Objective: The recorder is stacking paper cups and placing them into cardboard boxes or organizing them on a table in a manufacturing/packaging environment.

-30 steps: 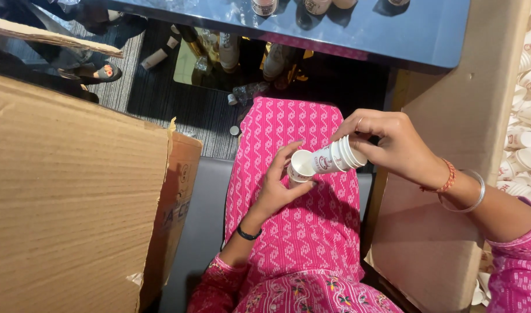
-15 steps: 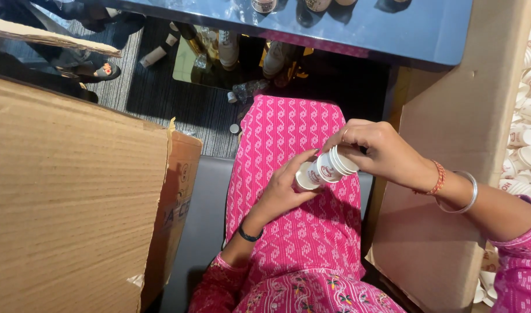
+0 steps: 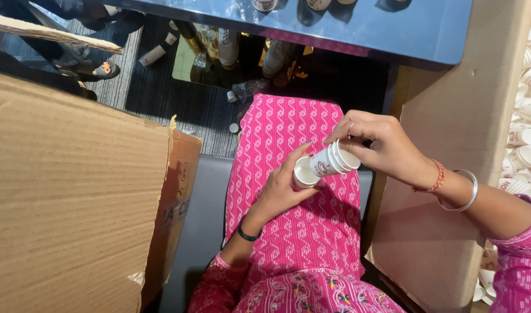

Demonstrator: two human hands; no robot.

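Over my lap in pink patterned cloth [image 3: 300, 249], my left hand [image 3: 283, 188] cups a single white paper cup [image 3: 304, 174], its open mouth facing the camera. My right hand [image 3: 381, 148] grips a short stack of nested white paper cups [image 3: 334, 160] lying on its side, rims to the right. The base of the stack touches or just enters the cup in my left hand. My right wrist wears a red thread and a silver bangle; a black band sits on the left wrist.
A large cardboard box [image 3: 68, 197] fills the left side. Another cardboard box wall [image 3: 451, 191] stands at the right, with several loose paper cups [image 3: 526, 139] beyond it. A dark blue table [image 3: 387, 29] with bottles lies ahead; more bottles [image 3: 219, 46] sit beneath it.
The stack in my right hand has dropped and tilted down toward the left-hand cup. My left hand has turned so the cup's mouth shows more.
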